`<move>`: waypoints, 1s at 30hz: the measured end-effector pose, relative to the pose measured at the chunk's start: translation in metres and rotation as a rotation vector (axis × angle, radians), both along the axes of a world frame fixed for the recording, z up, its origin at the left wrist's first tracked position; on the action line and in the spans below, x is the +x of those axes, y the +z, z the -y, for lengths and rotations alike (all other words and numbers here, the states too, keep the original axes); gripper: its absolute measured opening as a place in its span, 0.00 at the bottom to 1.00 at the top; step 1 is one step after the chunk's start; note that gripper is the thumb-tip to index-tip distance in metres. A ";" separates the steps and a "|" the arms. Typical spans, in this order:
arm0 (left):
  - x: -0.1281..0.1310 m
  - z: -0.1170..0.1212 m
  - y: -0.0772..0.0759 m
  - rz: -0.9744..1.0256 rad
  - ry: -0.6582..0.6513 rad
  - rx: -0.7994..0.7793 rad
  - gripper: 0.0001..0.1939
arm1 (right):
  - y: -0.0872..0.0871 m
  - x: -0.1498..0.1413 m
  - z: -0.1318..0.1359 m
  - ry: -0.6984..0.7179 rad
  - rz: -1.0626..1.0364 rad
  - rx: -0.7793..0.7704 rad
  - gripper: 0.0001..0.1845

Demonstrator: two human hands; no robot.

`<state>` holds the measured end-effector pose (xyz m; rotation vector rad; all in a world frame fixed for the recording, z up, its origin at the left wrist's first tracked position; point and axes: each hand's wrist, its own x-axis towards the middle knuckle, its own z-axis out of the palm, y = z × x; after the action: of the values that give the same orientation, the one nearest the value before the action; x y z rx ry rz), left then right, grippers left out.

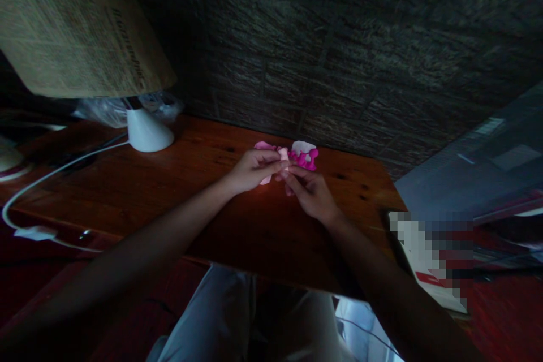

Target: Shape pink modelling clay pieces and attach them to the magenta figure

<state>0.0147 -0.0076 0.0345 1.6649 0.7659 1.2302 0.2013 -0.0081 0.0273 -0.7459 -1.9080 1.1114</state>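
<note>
Above the middle of the table, my left hand (253, 171) and my right hand (313, 189) meet with their fingertips together. Pinched between them is a small pale pink piece (284, 154), soft-looking, its kind too unclear to name. My fingers cover its lower part. Just behind my hands lies a bright magenta wavy-edged piece (308, 159), with a whitish piece (304, 146) at its back. A flat pink piece (263, 146) shows beyond my left fingers, partly hidden by them.
On the left of the wooden table (169, 203) stands a lamp with a white base (149, 131) and a paper-like printed shade (85, 28). Its white cord (55, 167) loops over the front edge. Clear plastic (102, 110) lies behind it. A dark brick-patterned wall (271, 68) borders the back.
</note>
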 end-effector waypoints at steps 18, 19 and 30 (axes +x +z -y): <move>0.000 -0.004 -0.006 0.265 -0.192 -0.201 0.17 | -0.004 -0.003 -0.001 0.178 -0.272 -0.384 0.18; 0.000 -0.004 -0.006 0.266 -0.189 -0.209 0.17 | -0.004 -0.003 -0.001 0.188 -0.276 -0.401 0.18; 0.001 -0.003 -0.008 0.229 -0.181 -0.182 0.17 | -0.006 -0.002 -0.002 0.253 -0.250 -0.387 0.18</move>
<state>0.0153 -0.0044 0.0268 1.3858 0.5561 1.1624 0.1994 -0.0065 0.0216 -0.5441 -1.6234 1.6804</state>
